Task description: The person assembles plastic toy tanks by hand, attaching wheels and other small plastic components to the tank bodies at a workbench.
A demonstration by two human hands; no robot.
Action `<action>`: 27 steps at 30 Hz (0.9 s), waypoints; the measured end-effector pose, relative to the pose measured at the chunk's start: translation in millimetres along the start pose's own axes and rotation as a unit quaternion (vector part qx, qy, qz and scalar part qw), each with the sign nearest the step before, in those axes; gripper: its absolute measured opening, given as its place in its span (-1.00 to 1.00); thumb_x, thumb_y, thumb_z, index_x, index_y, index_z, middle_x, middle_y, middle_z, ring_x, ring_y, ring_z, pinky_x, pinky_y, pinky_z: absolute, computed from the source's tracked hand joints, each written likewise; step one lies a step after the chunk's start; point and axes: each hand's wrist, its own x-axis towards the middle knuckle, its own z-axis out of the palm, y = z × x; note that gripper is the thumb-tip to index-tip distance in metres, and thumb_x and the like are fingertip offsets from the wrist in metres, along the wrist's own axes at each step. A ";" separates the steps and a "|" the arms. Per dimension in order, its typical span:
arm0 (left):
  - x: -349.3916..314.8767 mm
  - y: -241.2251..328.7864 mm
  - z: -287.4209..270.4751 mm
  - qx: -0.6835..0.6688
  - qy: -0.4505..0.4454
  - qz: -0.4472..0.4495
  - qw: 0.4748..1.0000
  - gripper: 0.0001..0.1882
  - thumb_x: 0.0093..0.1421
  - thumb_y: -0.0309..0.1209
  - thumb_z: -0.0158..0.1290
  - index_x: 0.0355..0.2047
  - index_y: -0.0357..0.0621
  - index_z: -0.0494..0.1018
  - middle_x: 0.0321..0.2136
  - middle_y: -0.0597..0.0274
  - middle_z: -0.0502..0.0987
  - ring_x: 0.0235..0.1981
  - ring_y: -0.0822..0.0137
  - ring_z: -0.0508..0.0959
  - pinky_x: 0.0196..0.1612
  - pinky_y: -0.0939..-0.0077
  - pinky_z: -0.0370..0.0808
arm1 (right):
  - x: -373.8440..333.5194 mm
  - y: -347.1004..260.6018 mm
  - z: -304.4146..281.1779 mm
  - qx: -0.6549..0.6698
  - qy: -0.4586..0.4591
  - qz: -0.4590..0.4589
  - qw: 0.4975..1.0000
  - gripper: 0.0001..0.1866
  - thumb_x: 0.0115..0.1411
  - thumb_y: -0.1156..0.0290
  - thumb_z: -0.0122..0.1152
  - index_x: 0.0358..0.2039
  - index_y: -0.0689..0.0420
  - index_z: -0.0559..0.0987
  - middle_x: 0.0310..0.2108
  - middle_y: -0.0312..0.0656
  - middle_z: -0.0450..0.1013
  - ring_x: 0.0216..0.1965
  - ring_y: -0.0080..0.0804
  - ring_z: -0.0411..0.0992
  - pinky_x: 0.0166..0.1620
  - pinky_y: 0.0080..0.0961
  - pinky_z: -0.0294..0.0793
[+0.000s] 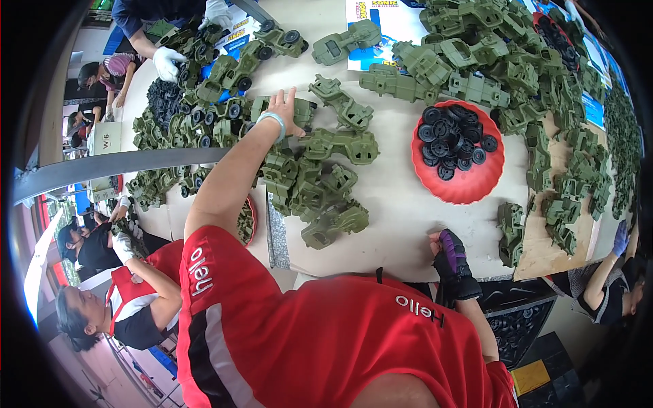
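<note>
My left hand (pixel 286 114), bare with a pale band at the wrist, reaches far over the table with its fingers spread. It lies at a green toy vehicle (pixel 305 111) with dark wheels, among the piled vehicles; whether it presses on it I cannot tell. Just nearer is a green toy vehicle body (pixel 340 146) without wheels, beside a heap of similar bodies (pixel 292 180). My right hand (pixel 452 262), in a black and purple fingerless glove, rests at the table's near edge, fingers curled and nothing visible in them. Beyond it stands a red scalloped bowl (pixel 457 197) of black toy wheels (pixel 449 139).
Large piles of green vehicle bodies (pixel 469 54) cover the far right. Wheeled vehicles (pixel 218 122) and a black wheel heap (pixel 163 102) lie left. A grey metal bar (pixel 122 170) crosses the left side. A co-worker's white-gloved hand (pixel 168 63) works opposite; other people sit left and right.
</note>
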 end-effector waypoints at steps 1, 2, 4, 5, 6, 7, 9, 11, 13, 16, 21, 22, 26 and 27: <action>0.8 -1.3 4.1 0.061 -0.002 -0.027 0.998 0.58 -0.24 0.07 0.56 0.56 0.09 -0.34 0.51 -0.26 -0.16 0.48 -0.46 -0.08 0.48 -0.15 0.12 | -1.0 5.0 0.2 -0.005 -0.004 0.010 1.000 -0.82 0.24 0.63 0.24 -0.15 0.16 0.60 -0.31 -0.24 0.54 -0.32 -0.48 0.51 -0.19 -0.51 0.52; -5.1 3.4 1.5 0.063 -0.003 -0.026 0.998 0.58 -0.24 0.07 0.56 0.56 0.09 -0.34 0.51 -0.26 -0.16 0.48 -0.46 -0.08 0.48 -0.15 0.12 | -2.7 10.0 0.5 -0.009 -0.008 0.021 1.000 -0.81 0.23 0.63 0.25 -0.15 0.15 0.60 -0.32 -0.25 0.54 -0.33 -0.49 0.50 -0.19 -0.51 0.52; -21.3 12.5 -1.5 0.107 0.004 -0.020 0.994 0.58 -0.23 0.12 0.55 0.56 0.04 -0.35 0.51 -0.33 -0.20 0.48 -0.47 -0.09 0.49 -0.16 0.07 | -5.5 17.8 2.8 -0.006 0.004 0.013 1.000 -0.81 0.23 0.64 0.25 -0.15 0.15 0.60 -0.32 -0.26 0.54 -0.33 -0.49 0.51 -0.19 -0.51 0.52; -34.0 14.1 0.6 0.042 -0.011 -0.003 0.999 0.56 -0.21 0.10 0.54 0.55 0.00 -0.34 0.50 -0.39 -0.25 0.48 -0.47 -0.09 0.48 -0.13 0.06 | -5.2 18.9 3.8 -0.004 0.016 0.001 1.000 -0.81 0.22 0.64 0.25 -0.16 0.15 0.60 -0.32 -0.26 0.54 -0.33 -0.49 0.51 -0.20 -0.51 0.52; -38.7 3.2 16.5 -0.114 -0.020 0.039 0.993 0.52 -0.20 0.06 0.55 0.55 -0.01 -0.28 0.49 -0.41 -0.28 0.48 -0.40 -0.04 0.49 -0.12 0.04 | -3.2 17.2 3.3 -0.002 0.015 -0.002 1.000 -0.81 0.22 0.64 0.25 -0.16 0.15 0.60 -0.32 -0.26 0.54 -0.33 -0.49 0.51 -0.20 -0.51 0.52; -40.7 -7.0 29.4 -0.213 -0.026 0.044 0.976 0.46 -0.17 0.02 0.54 0.54 0.01 -0.23 0.50 -0.35 -0.24 0.49 -0.33 -0.02 0.49 -0.11 0.06 | -1.5 13.9 2.1 -0.008 0.010 -0.002 1.000 -0.81 0.22 0.64 0.25 -0.16 0.15 0.60 -0.32 -0.26 0.54 -0.32 -0.48 0.52 -0.19 -0.51 0.52; -42.1 -8.3 28.2 -0.310 -0.033 0.050 0.949 0.41 -0.14 -0.02 0.53 0.54 0.03 -0.18 0.51 -0.29 -0.20 0.49 -0.27 0.01 0.48 -0.10 0.08 | -0.8 9.0 0.1 -0.014 0.007 0.000 1.000 -0.80 0.22 0.65 0.25 -0.15 0.15 0.60 -0.33 -0.26 0.54 -0.32 -0.47 0.52 -0.19 -0.50 0.53; -33.8 -4.8 15.4 -0.116 0.081 0.002 0.990 0.27 -0.07 -0.08 0.50 0.52 0.11 -0.08 0.51 -0.08 -0.08 0.51 -0.15 0.01 0.47 -0.05 0.14 | 0.6 5.4 -2.6 -0.010 0.001 0.006 1.000 -0.80 0.22 0.64 0.24 -0.14 0.15 0.60 -0.31 -0.25 0.54 -0.30 -0.45 0.53 -0.17 -0.49 0.53; -33.7 17.6 -6.0 -0.030 0.064 0.040 0.997 0.22 -0.04 -0.12 0.49 0.51 0.14 -0.05 0.50 0.00 -0.02 0.51 -0.12 0.02 0.47 -0.01 0.17 | 1.7 5.4 -4.0 -0.012 -0.002 0.004 1.000 -0.80 0.23 0.64 0.24 -0.14 0.16 0.60 -0.30 -0.24 0.54 -0.30 -0.45 0.52 -0.17 -0.49 0.53; -22.3 21.9 -12.7 0.067 0.047 0.070 0.994 0.11 -0.02 -0.21 0.48 0.45 0.17 0.05 0.41 0.07 0.16 0.46 -0.03 0.16 0.41 0.03 0.31 | 5.5 2.5 -5.6 -0.012 -0.008 -0.003 1.000 -0.80 0.23 0.64 0.23 -0.14 0.16 0.59 -0.29 -0.23 0.54 -0.30 -0.45 0.52 -0.17 -0.49 0.53; -18.1 -2.7 -39.7 0.016 0.114 0.030 0.993 -0.13 0.01 -0.41 0.39 0.28 -0.10 0.18 0.22 0.00 0.30 0.24 -0.02 0.47 0.19 0.10 0.56 | -2.1 -0.5 -3.7 -0.017 0.006 0.002 1.000 -0.81 0.24 0.64 0.23 -0.14 0.17 0.59 -0.29 -0.23 0.54 -0.30 -0.45 0.51 -0.17 -0.49 0.53; -12.6 -10.1 -42.1 0.017 0.175 0.016 0.984 -0.13 -0.02 -0.41 0.40 0.26 -0.14 0.18 0.20 -0.01 0.31 0.17 -0.05 0.51 0.15 0.12 0.59 | -3.8 3.7 -1.0 -0.007 0.002 0.014 1.000 -0.81 0.24 0.63 0.23 -0.14 0.17 0.59 -0.29 -0.23 0.54 -0.30 -0.45 0.51 -0.17 -0.49 0.53; 13.4 -58.4 -52.0 0.155 0.363 -0.118 0.911 -0.01 0.05 -0.40 0.38 0.43 0.01 0.08 0.39 0.05 0.13 0.39 -0.02 0.21 0.23 -0.28 0.40 | -5.8 1.9 2.6 -0.029 -0.003 -0.005 1.000 -0.84 0.26 0.61 0.23 -0.14 0.18 0.60 -0.29 -0.18 0.55 -0.27 -0.37 0.55 -0.15 -0.46 0.55; 3.1 -53.6 -64.1 0.118 0.365 -0.116 0.916 0.03 0.05 -0.37 0.39 0.45 0.02 0.05 0.43 0.05 0.08 0.42 -0.07 0.14 0.28 -0.25 0.35 | -3.9 2.6 0.9 -0.032 -0.009 -0.001 0.999 -0.84 0.26 0.61 0.23 -0.14 0.18 0.60 -0.29 -0.18 0.55 -0.27 -0.37 0.55 -0.15 -0.46 0.55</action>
